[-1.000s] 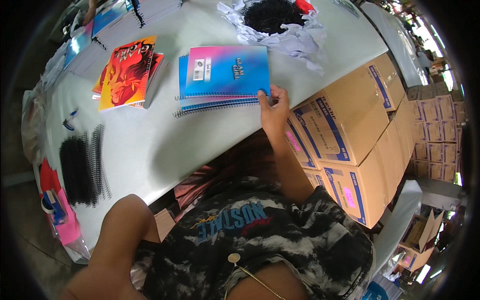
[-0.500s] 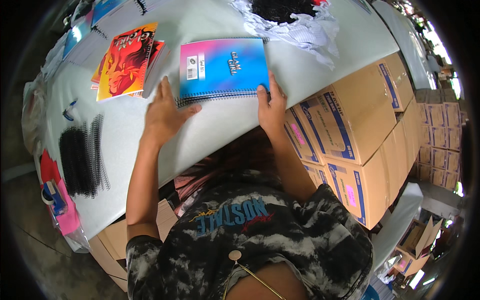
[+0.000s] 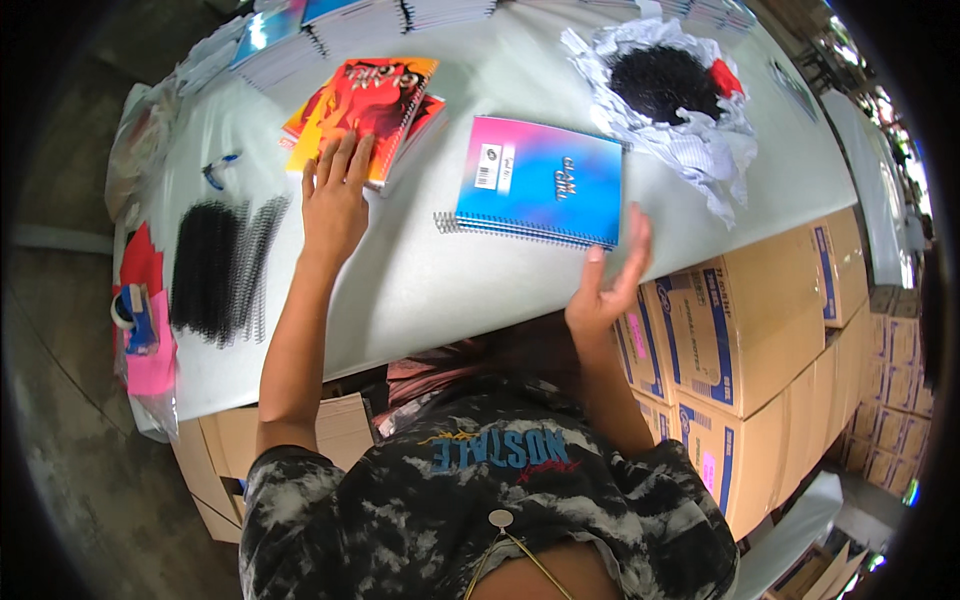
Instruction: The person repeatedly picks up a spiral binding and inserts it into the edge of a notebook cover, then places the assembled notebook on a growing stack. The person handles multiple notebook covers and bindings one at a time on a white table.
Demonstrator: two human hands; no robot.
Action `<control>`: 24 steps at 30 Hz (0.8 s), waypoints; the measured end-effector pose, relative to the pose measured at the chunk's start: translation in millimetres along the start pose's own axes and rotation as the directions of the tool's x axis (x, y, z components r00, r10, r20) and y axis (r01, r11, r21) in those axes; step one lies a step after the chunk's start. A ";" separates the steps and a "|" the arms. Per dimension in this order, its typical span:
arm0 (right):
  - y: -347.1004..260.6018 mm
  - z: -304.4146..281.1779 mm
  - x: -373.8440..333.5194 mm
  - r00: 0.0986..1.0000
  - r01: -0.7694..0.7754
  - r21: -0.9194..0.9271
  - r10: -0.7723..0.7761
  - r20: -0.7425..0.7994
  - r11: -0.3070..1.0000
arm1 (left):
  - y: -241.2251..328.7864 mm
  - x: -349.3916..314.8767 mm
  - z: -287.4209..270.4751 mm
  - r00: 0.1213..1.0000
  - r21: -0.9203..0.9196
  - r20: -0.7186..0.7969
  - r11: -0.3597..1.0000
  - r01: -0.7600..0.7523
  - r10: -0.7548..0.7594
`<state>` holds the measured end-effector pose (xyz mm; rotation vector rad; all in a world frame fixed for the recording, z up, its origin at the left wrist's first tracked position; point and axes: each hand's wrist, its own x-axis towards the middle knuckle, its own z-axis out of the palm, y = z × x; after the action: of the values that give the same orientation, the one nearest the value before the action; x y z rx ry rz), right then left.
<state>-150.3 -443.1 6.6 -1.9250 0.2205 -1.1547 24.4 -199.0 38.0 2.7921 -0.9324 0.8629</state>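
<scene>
My left hand (image 3: 338, 200) reaches over the near edge of a small stack of red and yellow spiral notebooks (image 3: 375, 95), its fingers stretched out over the top cover. To the right lies a stack of blue and pink spiral notebooks (image 3: 540, 180), with wire bindings along the near side. My right hand (image 3: 612, 275) is at the near right corner of that blue stack, thumb and fingers apart, holding nothing. Black spiral binding coils (image 3: 215, 270) lie in a bundle on the left part of the table, with a blue-handled cutting tool (image 3: 218, 172) just beyond them.
Crumpled white wrapping (image 3: 735, 150) holds a heap of black pieces (image 3: 665, 85) at the far right. More notebook stacks (image 3: 365, 22) stand along the far edge. A tape dispenser (image 3: 138, 318) sits at the left edge of the table (image 3: 420, 270). Cardboard boxes (image 3: 760, 330) are piled at the right.
My left hand has moved from beside the blue stack onto the red and yellow notebooks. My right hand has loosened from the blue stack's corner. The whole view has shifted.
</scene>
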 end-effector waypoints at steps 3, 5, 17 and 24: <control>-30.0 30.0 -11.5 0.874 -0.446 0.484 0.249 0.418 0.753 | 23.1 -13.0 -33.0 0.995 -0.082 0.021 0.992 0.096 -0.095; -53.9 58.6 -29.0 0.717 -0.695 0.642 0.384 0.582 0.324 | 65.7 -35.3 -53.3 1.000 -0.259 -0.002 0.966 0.011 -0.012; -34.3 47.1 0.6 0.696 -0.501 0.483 0.003 0.718 0.718 | 30.4 -110.5 -18.3 0.793 -0.864 0.404 0.095 0.495 -0.456; -10.3 52.9 -9.0 0.669 -0.472 0.418 0.006 0.743 0.776 | -101.8 -100.6 -4.7 0.793 0.166 -0.006 0.781 0.601 -0.609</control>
<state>-116.3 -401.3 -2.3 -1.5546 -0.2705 -0.1581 14.4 -61.7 -1.2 2.9486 0.0816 0.7818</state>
